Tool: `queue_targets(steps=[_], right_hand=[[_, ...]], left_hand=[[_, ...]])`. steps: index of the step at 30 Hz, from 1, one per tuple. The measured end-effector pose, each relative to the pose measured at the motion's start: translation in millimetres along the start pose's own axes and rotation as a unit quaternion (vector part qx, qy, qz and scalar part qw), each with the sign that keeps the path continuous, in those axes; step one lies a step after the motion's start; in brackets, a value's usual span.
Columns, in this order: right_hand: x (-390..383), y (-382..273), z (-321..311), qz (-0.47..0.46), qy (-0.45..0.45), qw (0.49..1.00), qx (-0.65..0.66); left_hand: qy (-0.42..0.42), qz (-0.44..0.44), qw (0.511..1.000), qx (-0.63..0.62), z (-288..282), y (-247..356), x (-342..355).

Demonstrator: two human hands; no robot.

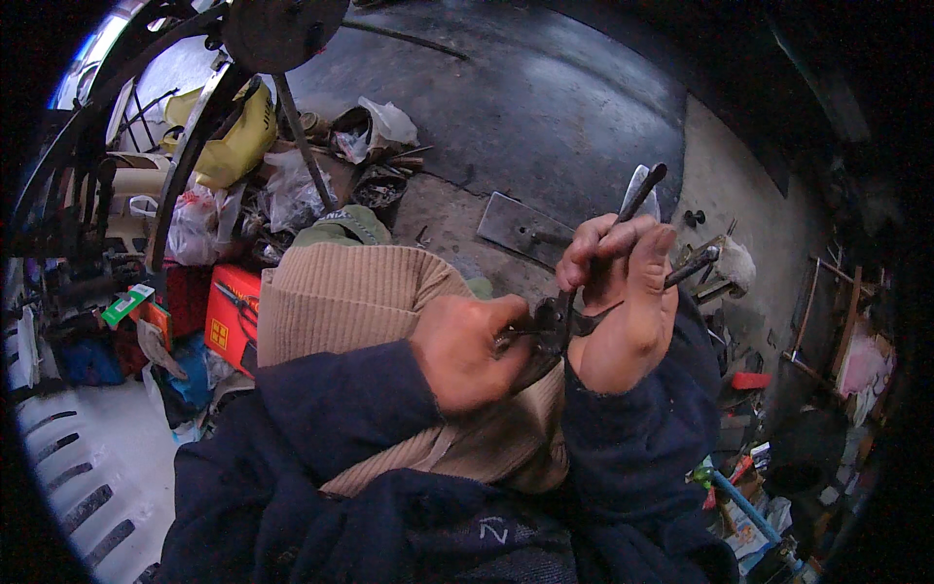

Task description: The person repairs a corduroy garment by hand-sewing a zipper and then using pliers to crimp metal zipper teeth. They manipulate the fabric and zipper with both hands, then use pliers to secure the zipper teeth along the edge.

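My right hand is closed around dark metal pliers. Their two handles stick out apart past the fingers, up and to the right. The plier head points left and meets a dark piece in my left hand. That hand is curled shut, with its fingers mostly hidden from view. What the dark piece is, I cannot make out. Both hands are above my lap, over brown ribbed trousers.
A dark metal frame stands at the left, near plastic bags, a yellow bag and a red box. A metal plate lies on the floor ahead. White slotted plastic is at lower left; clutter fills the right.
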State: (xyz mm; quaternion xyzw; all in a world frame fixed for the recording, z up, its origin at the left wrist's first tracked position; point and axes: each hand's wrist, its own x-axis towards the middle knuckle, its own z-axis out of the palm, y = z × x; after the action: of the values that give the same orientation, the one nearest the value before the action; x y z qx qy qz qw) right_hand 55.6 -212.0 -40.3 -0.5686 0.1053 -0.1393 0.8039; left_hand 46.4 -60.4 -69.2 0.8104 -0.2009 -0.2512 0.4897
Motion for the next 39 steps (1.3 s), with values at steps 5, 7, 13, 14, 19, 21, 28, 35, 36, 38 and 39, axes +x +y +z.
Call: queue_targets(steps=[5, 7, 13, 14, 19, 21, 28, 35, 36, 38, 39], right_hand=[[0, 4, 0, 0.007, 0.021, 0.999, 0.034], [-1, 4, 0, 0.006, 0.021, 0.999, 0.033], [-1, -2, -1, 0.029, 0.008, 1.0, 0.008], [-1, -2, -1, 0.038, 0.024, 0.999, 0.01], [0, 3, 1, 0.021, 0.053, 0.998, 0.025], [1, 3, -1, 0.023, 0.05, 0.998, 0.03], [3, -2, -6, 0.072, 0.077, 0.991, 0.087], [14, 1, -17, 0.131, 0.139, 0.967, 0.168], [14, 2, -19, 0.127, 0.137, 0.966, 0.178], [13, 3, -20, 0.119, 0.133, 0.964, 0.198], [14, 4, -21, 0.123, 0.137, 0.962, 0.202]], left_hand=[[0.008, 0.009, 1.0, 0.024, 1, 1, 0], [0.008, 0.011, 0.999, 0.03, 1, 1, 0], [0.007, 0.015, 1.0, 0.024, 0, 1, 0], [0.009, 0.017, 1.0, 0.021, 0, 1, 0], [0.012, 0.014, 0.999, 0.033, -1, 3, 0], [0.007, 0.012, 0.999, 0.038, -2, 4, 0], [0.018, 0.033, 0.999, 0.021, -1, 3, 1], [-0.003, 0.02, 1.0, -0.024, -6, 8, -2], [-0.007, 0.02, 0.999, -0.025, -7, 8, -2], [-0.006, 0.027, 0.999, -0.018, -6, 9, -1], [-0.005, 0.029, 0.999, -0.015, -5, 9, -1]])
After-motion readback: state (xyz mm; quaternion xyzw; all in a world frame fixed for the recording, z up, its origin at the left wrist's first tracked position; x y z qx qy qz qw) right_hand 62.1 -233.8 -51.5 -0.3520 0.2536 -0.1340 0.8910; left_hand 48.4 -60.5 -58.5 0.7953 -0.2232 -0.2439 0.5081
